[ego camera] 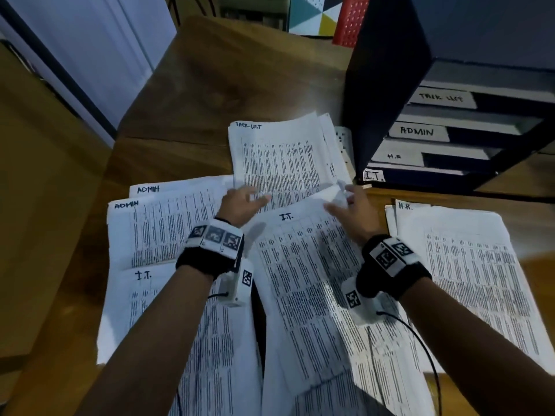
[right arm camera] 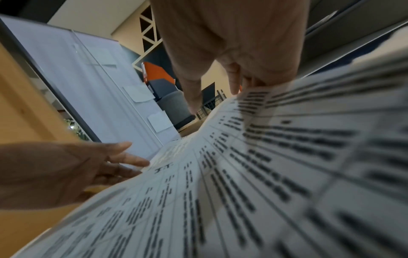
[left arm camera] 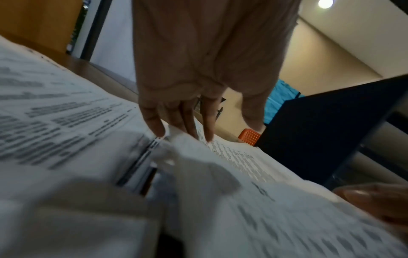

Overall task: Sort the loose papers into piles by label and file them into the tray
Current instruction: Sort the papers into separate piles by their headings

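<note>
Printed sheets with handwritten labels cover the wooden desk. My right hand (ego camera: 345,202) pinches the curled top right corner of the centre I.T. sheet (ego camera: 303,265), which the right wrist view shows lifted (right arm camera: 243,174) under the thumb and fingers. My left hand (ego camera: 244,201) lies with straight fingers on the lower edge of the TASK LIST pile (ego camera: 276,157); its fingertips (left arm camera: 160,130) touch paper. ADMIN sheets (ego camera: 156,229) lie at the left, a second I.T. sheet (ego camera: 186,325) near me, an H.R. pile (ego camera: 468,265) at the right. The dark tray (ego camera: 384,85) stands at the back right.
The tray's slots carry labels TASK LIST (ego camera: 441,99), ADMIN (ego camera: 417,132), H.R (ego camera: 395,156) and I.T. (ego camera: 374,176). Bare desk (ego camera: 225,85) stretches behind the papers. A white partition (ego camera: 99,49) stands at the far left, a red perforated object (ego camera: 350,22) behind the tray.
</note>
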Demonstrator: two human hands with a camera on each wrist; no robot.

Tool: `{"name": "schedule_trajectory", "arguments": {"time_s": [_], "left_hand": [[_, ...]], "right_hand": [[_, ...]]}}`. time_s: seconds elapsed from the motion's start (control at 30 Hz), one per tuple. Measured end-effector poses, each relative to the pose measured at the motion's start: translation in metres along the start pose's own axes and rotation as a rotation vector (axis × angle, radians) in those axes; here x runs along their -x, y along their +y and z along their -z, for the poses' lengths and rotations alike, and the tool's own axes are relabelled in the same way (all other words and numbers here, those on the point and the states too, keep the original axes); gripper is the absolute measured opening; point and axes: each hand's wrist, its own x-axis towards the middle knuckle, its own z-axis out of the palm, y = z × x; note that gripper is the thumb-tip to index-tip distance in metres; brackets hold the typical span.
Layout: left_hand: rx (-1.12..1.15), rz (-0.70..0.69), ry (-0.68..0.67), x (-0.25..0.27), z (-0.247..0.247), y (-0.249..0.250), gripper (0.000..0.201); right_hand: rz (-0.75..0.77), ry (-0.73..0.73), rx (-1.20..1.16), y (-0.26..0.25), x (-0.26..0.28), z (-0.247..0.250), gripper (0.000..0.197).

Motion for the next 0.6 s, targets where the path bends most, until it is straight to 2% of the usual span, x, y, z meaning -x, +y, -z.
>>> {"name": "schedule_trajectory", "arguments": {"time_s": [0.07,0.1,0.2,0.23,0.3,0.37,0.43,0.5,0.53,0.6], "left_hand": [[-0.102,-0.027,-0.120,0.021,-0.006,0.003,0.053],[-0.151,-0.040,-0.137,0.029,-0.009,0.005,0.048],[-0.233,-0.110,-0.050,0.050,-0.017,0.012,0.019],[-0.243,-0.156,-0.004,0.059,-0.019,0.016,0.018],[-0.198,-0.251,0.045,0.070,-0.025,0.022,0.025],[-0.140,-0.325,0.058,0.082,-0.027,0.030,0.027],[-0.148,-0.464,0.133,0.094,-0.025,0.043,0.025],[-0.214,-0.635,0.251,0.105,-0.015,0.058,0.024],[-0.234,-0.671,0.280,0.110,-0.007,0.068,0.024],[-0.121,-0.745,0.264,0.116,0.011,0.085,0.022]], "right_hand": [[0.010,-0.009,0.015,0.006,0.016,0.007,0.043],[0.037,0.014,0.044,0.011,0.024,0.010,0.036],[0.106,0.116,0.020,0.023,0.052,0.020,0.020],[0.098,0.149,-0.006,0.025,0.061,0.023,0.022],[0.092,0.253,0.043,0.027,0.078,0.027,0.046],[0.168,0.344,0.314,0.022,0.093,0.032,0.076],[0.321,0.344,0.526,0.012,0.100,0.037,0.089],[0.476,0.389,0.591,-0.007,0.105,0.046,0.091],[0.555,0.435,0.606,-0.017,0.107,0.051,0.088],[0.664,0.461,0.622,-0.043,0.109,0.064,0.069]]}}
